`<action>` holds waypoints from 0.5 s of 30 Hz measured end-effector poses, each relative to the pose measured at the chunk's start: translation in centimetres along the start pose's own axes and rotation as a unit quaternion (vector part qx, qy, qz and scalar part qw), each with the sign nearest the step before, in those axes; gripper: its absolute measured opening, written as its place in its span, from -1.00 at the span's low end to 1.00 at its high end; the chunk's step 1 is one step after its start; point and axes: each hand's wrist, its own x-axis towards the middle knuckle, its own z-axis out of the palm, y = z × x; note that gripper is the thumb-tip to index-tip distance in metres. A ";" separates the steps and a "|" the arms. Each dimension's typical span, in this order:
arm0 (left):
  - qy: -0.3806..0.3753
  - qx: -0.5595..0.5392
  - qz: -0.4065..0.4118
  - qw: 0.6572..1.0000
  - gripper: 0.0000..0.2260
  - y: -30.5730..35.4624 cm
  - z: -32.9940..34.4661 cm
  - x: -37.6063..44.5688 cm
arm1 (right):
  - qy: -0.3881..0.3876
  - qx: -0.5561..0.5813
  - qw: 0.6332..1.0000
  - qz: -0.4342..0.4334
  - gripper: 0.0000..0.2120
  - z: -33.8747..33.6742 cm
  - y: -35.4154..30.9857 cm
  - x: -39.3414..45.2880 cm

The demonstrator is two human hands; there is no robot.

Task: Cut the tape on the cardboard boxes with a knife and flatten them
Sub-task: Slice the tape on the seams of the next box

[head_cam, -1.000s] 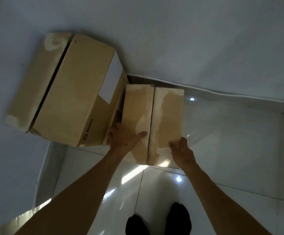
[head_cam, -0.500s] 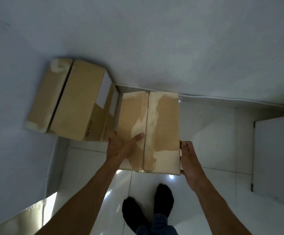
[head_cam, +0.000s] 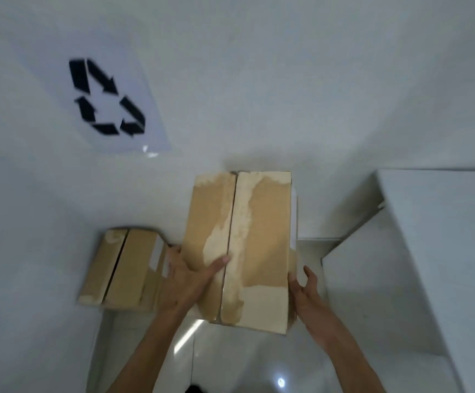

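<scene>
Nearest the camera is the glossy white tiled floor (head_cam: 230, 361), with a bright light reflection on it and a dark shape at the bottom edge that is too cut off to identify.

Above the floor, both forearms reach forward to a cardboard box (head_cam: 259, 251) held up in the air, clear of the floor, its long side running away from the camera. The left hand (head_cam: 186, 282) grasps the box's near left edge: the thumb lies flat across the top face, its tip at the centre seam, and the other fingers wrap round the left side out of sight. The right hand (head_cam: 305, 290) is pressed against the near right side of the box, fingers slightly curled along that side wall; how far they close under it cannot be told. The top flaps meet at a dark seam down the middle, with pale torn patches where the paper surface is stripped.

Further off, to the left, a second cardboard box (head_cam: 125, 268) rests on the floor against the white wall (head_cam: 259, 80), well below the held one, with a white label on its right side.

To the right a white panel (head_cam: 443, 251) rises from the floor.

Farthest, on the wall at upper left, is a white sheet printed with a black recycling symbol (head_cam: 107, 97)
</scene>
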 end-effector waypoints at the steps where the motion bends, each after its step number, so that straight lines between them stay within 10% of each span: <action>1: -0.004 -0.005 0.011 1.000 0.23 1.8 0.6 -1.6 | 0.005 -0.005 1.000 -0.012 0.29 -2.0 -0.8 -1.3; 8: -0.048 -0.032 0.057 0.997 0.02 11.8 11.0 -13.0 | 0.036 -0.022 0.994 -0.101 0.32 -20.2 -4.1 -10.6; 15: -0.133 -0.003 0.124 0.983 -0.02 18.8 25.7 -21.7 | 0.071 0.020 0.987 -0.145 -0.15 -38.2 -3.7 -17.6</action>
